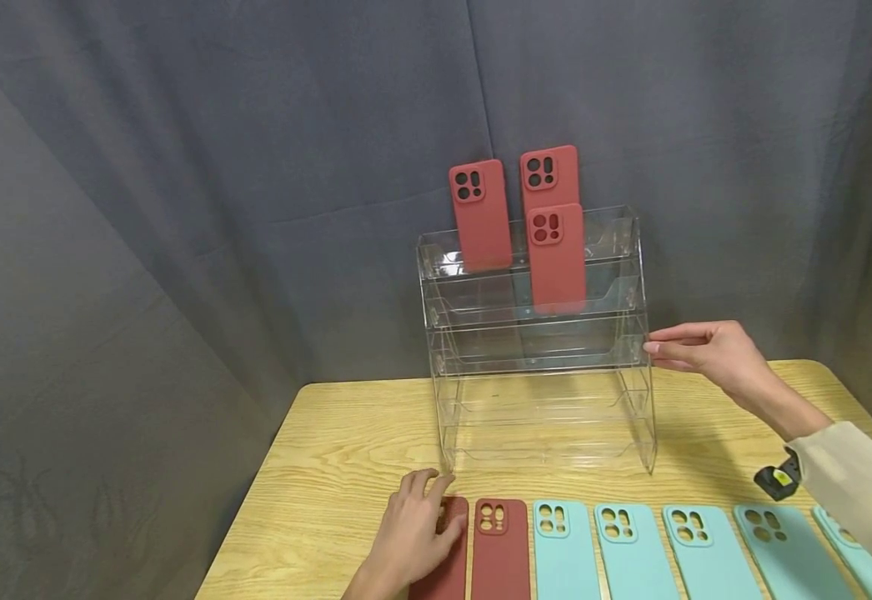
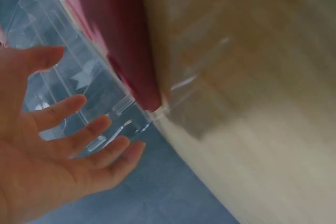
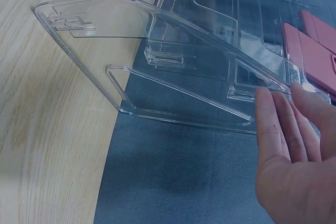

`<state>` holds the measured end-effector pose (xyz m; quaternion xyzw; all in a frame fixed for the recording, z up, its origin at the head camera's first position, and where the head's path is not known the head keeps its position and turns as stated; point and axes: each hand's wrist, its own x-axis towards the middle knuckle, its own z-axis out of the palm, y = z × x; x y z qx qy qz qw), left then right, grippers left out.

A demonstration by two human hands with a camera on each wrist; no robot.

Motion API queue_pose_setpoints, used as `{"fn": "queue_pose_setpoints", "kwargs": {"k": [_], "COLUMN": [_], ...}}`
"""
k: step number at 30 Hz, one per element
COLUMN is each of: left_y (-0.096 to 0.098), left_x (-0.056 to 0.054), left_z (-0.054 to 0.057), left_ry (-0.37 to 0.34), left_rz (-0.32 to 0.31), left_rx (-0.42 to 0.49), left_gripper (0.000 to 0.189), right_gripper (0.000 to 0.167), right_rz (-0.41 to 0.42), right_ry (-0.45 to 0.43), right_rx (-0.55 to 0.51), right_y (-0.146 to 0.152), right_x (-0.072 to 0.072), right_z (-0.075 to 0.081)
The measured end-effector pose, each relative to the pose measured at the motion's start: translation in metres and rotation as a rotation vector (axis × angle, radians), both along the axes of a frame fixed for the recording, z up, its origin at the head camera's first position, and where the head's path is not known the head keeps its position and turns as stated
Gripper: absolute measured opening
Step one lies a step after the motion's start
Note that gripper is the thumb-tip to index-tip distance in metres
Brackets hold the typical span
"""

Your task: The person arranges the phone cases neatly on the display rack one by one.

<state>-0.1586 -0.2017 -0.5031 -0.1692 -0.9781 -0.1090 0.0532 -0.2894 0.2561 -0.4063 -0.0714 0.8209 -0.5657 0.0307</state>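
My left hand (image 1: 412, 533) is over a dark red phone case (image 1: 454, 575) at the left end of a row, its fingers loosely spread. In the left wrist view its palm faces the camera with nothing held, beside the case's edge. Reaching forward, my right hand (image 1: 717, 358) has its fingertips right at the right side panel of a clear acrylic display rack (image 1: 544, 367). The right wrist view shows its fingers nearly straight, thumb close to them. Two red phone cases (image 1: 484, 225) stand in the rack's top tier, and another red case (image 1: 559, 267) in the tier below.
A second dark red case (image 1: 500, 554) and several mint-green phone cases (image 1: 567, 554) lie in a row along the near side of the wooden table (image 1: 346, 433). Behind the rack hangs a grey curtain (image 1: 293, 167). A black strap (image 1: 777, 479) hangs from my right sleeve.
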Motion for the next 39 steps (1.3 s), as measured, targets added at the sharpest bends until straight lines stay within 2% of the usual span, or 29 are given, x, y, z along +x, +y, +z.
{"fn": "queue_pose_setpoints", "kwargs": {"k": [5,15,23,32,39], "left_y": [-0.003,-0.003,0.000,0.008,0.012], "left_x": [0.005,0.008,0.009,0.004,0.002], "left_z": [-0.006,-0.014,-0.011,-0.007,-0.004], "left_ry": [-0.132,-0.260,-0.288,-0.271,-0.301], "left_rz": [-0.015,-0.005,0.009,0.022,0.022], "left_rx": [-0.033,-0.033,-0.049,-0.067,-0.060], "left_gripper": [0.066,0.070,0.072,0.072,0.074], "right_gripper": [0.059,0.062,0.060,0.060,0.060], "right_rz": [0.001,-0.005,0.006,0.011,0.013], "right_ry": [0.009,-0.010,-0.002,-0.007,0.000], "right_rx": [-0.002,0.006,0.002,-0.022,-0.012], "right_y": [0.000,0.001,-0.001,0.002,0.001], "right_x": [-0.001,0.000,0.002,0.001,0.001], "right_z": [0.002,-0.001,-0.004,-0.004,-0.003]}}
